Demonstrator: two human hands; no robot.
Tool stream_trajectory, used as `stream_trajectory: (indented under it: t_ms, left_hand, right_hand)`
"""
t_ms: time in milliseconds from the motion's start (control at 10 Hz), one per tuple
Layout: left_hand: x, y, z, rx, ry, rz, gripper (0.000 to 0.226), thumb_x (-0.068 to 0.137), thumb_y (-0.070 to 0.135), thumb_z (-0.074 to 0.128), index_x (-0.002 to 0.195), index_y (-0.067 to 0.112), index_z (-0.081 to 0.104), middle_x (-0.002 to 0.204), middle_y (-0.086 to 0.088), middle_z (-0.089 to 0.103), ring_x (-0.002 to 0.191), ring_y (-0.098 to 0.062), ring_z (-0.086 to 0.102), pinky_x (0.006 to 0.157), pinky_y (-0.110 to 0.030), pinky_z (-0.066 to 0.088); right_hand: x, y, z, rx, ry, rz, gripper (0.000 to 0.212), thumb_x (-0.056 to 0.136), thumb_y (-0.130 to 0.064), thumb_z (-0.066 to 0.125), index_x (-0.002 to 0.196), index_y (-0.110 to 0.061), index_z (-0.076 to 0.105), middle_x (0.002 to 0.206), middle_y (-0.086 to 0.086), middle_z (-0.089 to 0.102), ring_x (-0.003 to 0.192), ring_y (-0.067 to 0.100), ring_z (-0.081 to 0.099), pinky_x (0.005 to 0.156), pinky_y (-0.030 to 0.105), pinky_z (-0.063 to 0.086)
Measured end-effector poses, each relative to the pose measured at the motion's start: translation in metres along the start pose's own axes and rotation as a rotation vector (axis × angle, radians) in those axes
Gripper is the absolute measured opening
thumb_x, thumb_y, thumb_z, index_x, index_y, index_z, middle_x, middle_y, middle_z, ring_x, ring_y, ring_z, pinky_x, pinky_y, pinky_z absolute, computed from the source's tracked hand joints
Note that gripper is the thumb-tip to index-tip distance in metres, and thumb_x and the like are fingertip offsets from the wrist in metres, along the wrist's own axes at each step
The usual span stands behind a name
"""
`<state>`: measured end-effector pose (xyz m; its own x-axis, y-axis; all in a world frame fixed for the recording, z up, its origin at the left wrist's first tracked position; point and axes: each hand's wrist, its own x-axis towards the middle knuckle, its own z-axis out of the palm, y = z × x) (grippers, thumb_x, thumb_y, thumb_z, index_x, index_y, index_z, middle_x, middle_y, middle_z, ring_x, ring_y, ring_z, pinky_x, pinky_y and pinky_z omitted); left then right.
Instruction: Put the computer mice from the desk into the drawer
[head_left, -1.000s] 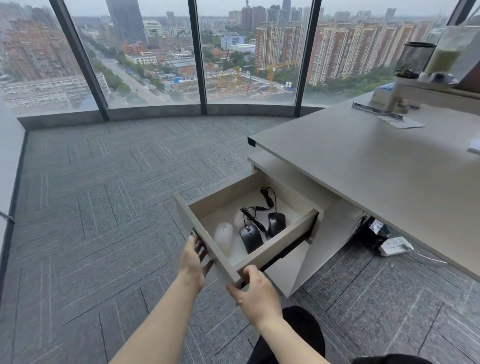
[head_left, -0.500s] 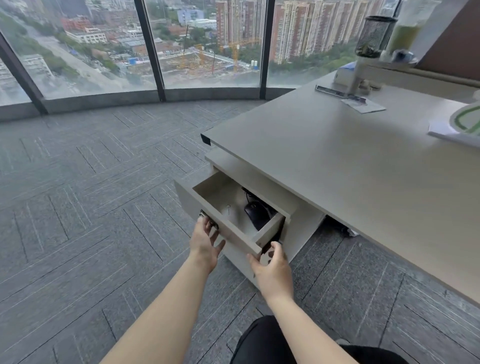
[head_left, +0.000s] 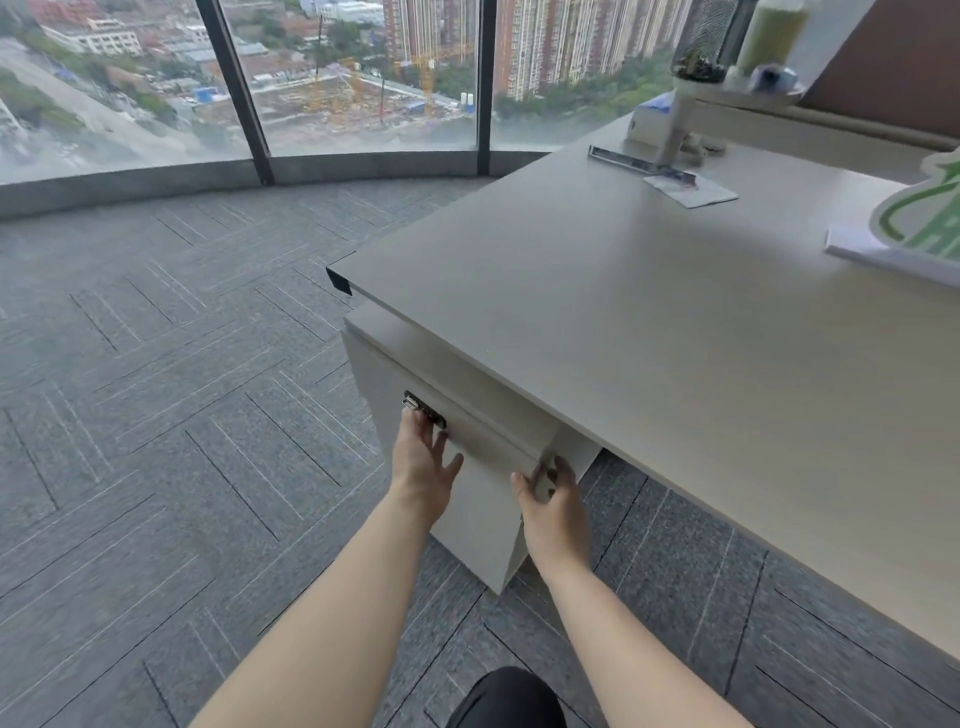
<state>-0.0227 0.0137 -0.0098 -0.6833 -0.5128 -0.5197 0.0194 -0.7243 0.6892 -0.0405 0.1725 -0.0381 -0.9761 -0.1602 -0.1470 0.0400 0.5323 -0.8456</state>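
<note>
Head view: both bare hands flat on the pale grey drawer front (head_left: 483, 441), which sits flush under the grey laminate desk (head_left: 649, 332).
Left hand (head_left: 422, 460): fingers spread, pressing just below the metal lock (head_left: 423, 409).
Right hand (head_left: 555, 506): fingers curled round the drawer's right corner.
Axis: drawer front runs far-left to near-right; push goes inward.
Hidden: computer mice, presumably inside; none visible on the desk.

We see the drawer (head_left: 488, 441) pushed flush into the pale grey cabinet under the desk (head_left: 649, 332), its plain front facing us with a small metal lock near its upper left corner. The desk top is a wide, matte grey-beige slab. We cannot see any mice.
</note>
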Motion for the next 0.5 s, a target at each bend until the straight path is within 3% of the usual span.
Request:
stream_trajectory:
  t_ms: [200, 400, 500]
  left_hand:
    - [0.007, 0.003, 0.012, 0.03, 0.013, -0.002, 0.057, 0.097, 0.055, 0.025, 0.134, 0.02, 0.051, 0.146, 0.005, 0.049, 0.138, -0.018, 0.042, 0.112, -0.046, 0.032]
    - [0.0, 0.009, 0.005, 0.086, -0.003, -0.048, 0.068, 0.096, 0.06, 0.02, 0.149, 0.02, 0.033, 0.157, 0.001, 0.034, 0.142, -0.027, 0.036, 0.117, -0.048, 0.026]
    - [-0.02, 0.005, -0.005, 0.138, 0.076, -0.032, 0.066, 0.097, 0.056, 0.024, 0.146, 0.014, 0.037, 0.152, -0.004, 0.041, 0.136, -0.03, 0.043, 0.113, -0.046, 0.033]
  right_hand:
    - [0.014, 0.004, -0.001, 0.005, -0.01, 0.017, 0.061, 0.088, -0.052, 0.059, 0.136, -0.016, 0.049, 0.135, 0.004, 0.062, 0.121, 0.025, 0.061, 0.095, 0.044, 0.054]
    - [0.011, 0.0, -0.007, -0.022, -0.067, 0.026, 0.061, 0.091, -0.044, 0.061, 0.141, -0.013, 0.046, 0.14, 0.011, 0.057, 0.124, 0.028, 0.059, 0.099, 0.042, 0.051]
    - [-0.007, 0.001, -0.017, -0.038, -0.082, 0.046, 0.054, 0.094, -0.035, 0.058, 0.141, -0.012, 0.047, 0.142, 0.009, 0.055, 0.126, 0.025, 0.056, 0.097, 0.035, 0.049]
